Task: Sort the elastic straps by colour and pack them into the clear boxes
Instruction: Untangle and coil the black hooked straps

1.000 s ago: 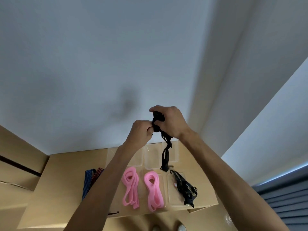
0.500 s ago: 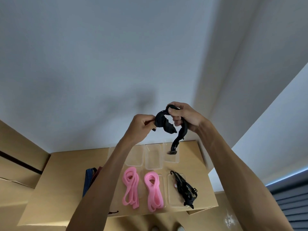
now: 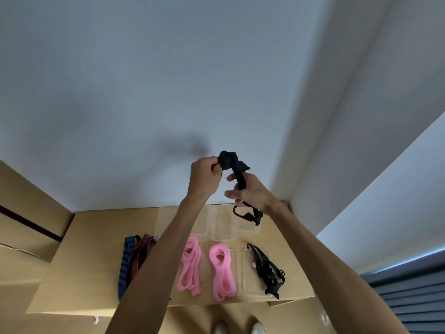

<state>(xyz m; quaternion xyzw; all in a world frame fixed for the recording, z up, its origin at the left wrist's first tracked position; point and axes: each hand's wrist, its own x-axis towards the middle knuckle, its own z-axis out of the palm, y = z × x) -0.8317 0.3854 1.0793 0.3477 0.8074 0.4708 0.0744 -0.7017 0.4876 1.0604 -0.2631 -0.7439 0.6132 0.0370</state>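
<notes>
Two hands are raised above a cardboard surface (image 3: 72,273), both closed on one black strap (image 3: 234,165). The left hand (image 3: 204,177) pinches the bunched upper end of it in a fist. The right hand (image 3: 250,194) grips the strap lower down, with its fingers partly spread, and the strap runs through that hand and comes out below. The strap's loose end, with a black hook (image 3: 243,213) on it, dangles over the far right clear box (image 3: 250,229).

Three clear boxes stand in a far row on the surface; the middle box (image 3: 222,222) looks empty, and the left box (image 3: 203,220) is partly hidden by the left forearm. Nearer the person, two pink straps lie looped side by side, the left pink strap (image 3: 190,266) and the right pink strap (image 3: 221,271), each over a clear lid or tray; which, I cannot tell. To their right a tangle of black straps (image 3: 267,268) lies on another clear tray (image 3: 248,280). At the left, well apart from the boxes, lie striped straps (image 3: 132,256) in blue and red, partly behind the left arm.
</notes>
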